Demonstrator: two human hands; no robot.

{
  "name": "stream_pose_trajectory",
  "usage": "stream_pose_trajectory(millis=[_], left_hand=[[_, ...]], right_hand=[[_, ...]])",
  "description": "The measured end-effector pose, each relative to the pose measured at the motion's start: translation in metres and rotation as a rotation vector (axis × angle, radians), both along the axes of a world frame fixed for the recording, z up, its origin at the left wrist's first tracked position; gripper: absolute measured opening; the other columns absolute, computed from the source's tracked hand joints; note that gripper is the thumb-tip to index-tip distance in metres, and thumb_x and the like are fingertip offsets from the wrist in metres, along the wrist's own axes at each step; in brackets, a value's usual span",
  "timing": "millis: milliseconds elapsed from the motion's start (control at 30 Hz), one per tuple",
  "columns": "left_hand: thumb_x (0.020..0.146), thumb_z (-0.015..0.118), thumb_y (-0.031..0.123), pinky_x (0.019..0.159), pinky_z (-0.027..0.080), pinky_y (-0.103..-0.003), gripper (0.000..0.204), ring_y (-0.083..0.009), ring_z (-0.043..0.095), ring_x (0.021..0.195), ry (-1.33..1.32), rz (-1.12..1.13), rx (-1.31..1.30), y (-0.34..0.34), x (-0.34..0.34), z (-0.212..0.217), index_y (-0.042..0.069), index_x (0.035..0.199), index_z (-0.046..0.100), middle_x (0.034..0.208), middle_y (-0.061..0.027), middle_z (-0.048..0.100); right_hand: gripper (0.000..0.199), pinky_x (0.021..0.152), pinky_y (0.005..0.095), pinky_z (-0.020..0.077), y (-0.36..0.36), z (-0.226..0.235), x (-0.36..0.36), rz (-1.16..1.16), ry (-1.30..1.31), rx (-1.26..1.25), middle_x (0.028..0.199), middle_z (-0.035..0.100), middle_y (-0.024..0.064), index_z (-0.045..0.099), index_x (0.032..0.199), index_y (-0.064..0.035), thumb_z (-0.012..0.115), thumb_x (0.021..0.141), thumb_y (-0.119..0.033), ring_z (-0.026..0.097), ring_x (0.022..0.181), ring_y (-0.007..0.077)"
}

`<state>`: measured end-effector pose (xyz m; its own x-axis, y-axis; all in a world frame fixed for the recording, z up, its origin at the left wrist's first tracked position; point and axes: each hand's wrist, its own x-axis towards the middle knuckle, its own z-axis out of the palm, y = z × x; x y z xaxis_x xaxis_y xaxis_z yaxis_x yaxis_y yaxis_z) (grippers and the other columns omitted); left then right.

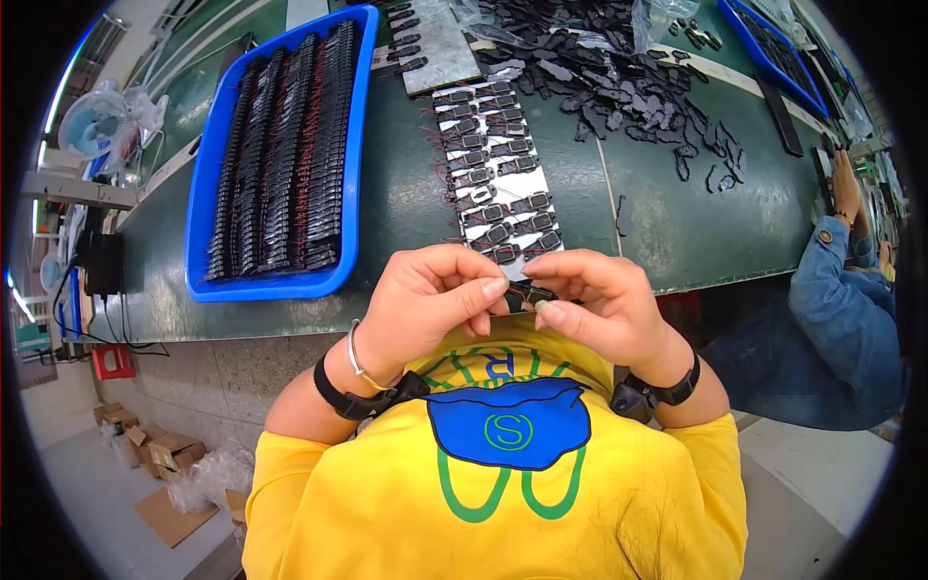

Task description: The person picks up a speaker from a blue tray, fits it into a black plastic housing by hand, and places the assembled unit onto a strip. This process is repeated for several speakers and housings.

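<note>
Both hands, left point(425, 300) and right point(604, 304), pinched a small black part point(527, 293) between fingertips at the strip's point(493, 164) 6 o'clock end, probably by its thin wires; risk: a slip drops it off the bench point(406, 203) edge.

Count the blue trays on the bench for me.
2. One blue tray lies at left, filled with rows of black parts; the other is at far right, cut off by the picture's rim.
</note>
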<state>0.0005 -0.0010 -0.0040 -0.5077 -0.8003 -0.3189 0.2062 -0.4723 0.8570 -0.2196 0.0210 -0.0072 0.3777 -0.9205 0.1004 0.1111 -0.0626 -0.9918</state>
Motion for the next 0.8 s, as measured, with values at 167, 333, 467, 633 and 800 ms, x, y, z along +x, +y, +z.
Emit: stream_pose_trajectory(millis=[167, 333, 467, 633, 800], left_hand=[[0.088, 0.065, 0.006, 0.056, 0.05, -0.019, 0.01, -0.0064, 0.06, 0.061, -0.135, 0.036, -0.31, 0.007, -0.004, 0.003, -0.001, 0.096, 0.066, 0.078, -0.0052, 0.068], [0.089, 0.065, 0.005, 0.057, 0.05, -0.02, 0.01, -0.0062, 0.06, 0.063, -0.193, -0.002, -0.473, 0.009, -0.005, 0.004, -0.002, 0.096, 0.066, 0.079, -0.0049, 0.067], [0.088, 0.065, 0.005, 0.056, 0.05, -0.02, 0.01, -0.0069, 0.06, 0.062, -0.093, -0.013, -0.244, 0.008, -0.005, 0.002, -0.002, 0.096, 0.066, 0.08, -0.0057, 0.068], [0.088, 0.065, 0.003, 0.056, 0.051, -0.021, 0.01, -0.0084, 0.061, 0.061, -0.015, 0.038, -0.077, 0.003, 0.002, -0.001, -0.002, 0.095, 0.065, 0.08, -0.0084, 0.069], [0.088, 0.064, 0.002, 0.057, 0.052, -0.021, 0.009, -0.0097, 0.063, 0.062, 0.054, 0.05, -0.065, 0.0, 0.01, -0.004, -0.003, 0.095, 0.065, 0.08, -0.0104, 0.069]], right_hand=[[0.016, 0.062, 0.0218, 0.0503, -0.002, 0.011, -0.002, 0.07, -0.028, 0.31, 0.084, 0.066, 0.0043, 0.062, 0.105, 0.0023, 0.058, 0.094, -0.008, 0.061, 0.07, 0.0075], [0.014, 0.058, 0.0201, 0.0475, -0.001, 0.01, -0.002, 0.087, 0.019, 0.298, 0.08, 0.064, 0.0009, 0.063, 0.1, 0.002, 0.06, 0.093, -0.01, 0.058, 0.066, 0.0051], [0.014, 0.057, 0.0224, 0.0475, 0.001, 0.01, -0.002, 0.062, 0.073, 0.197, 0.078, 0.064, 0.0032, 0.064, 0.097, 0.002, 0.062, 0.092, -0.011, 0.059, 0.064, 0.0072], [0.013, 0.058, 0.0218, 0.0481, -0.009, 0.009, -0.02, -0.149, 0.364, -0.264, 0.077, 0.066, 0.0041, 0.063, 0.096, 0.004, 0.062, 0.09, -0.007, 0.059, 0.064, 0.0074], [0.017, 0.058, 0.0285, 0.0493, -0.027, 0.004, -0.056, -0.612, 0.959, -0.352, 0.073, 0.064, 0.0083, 0.065, 0.094, 0.0006, 0.07, 0.083, -0.012, 0.061, 0.062, 0.0146]])
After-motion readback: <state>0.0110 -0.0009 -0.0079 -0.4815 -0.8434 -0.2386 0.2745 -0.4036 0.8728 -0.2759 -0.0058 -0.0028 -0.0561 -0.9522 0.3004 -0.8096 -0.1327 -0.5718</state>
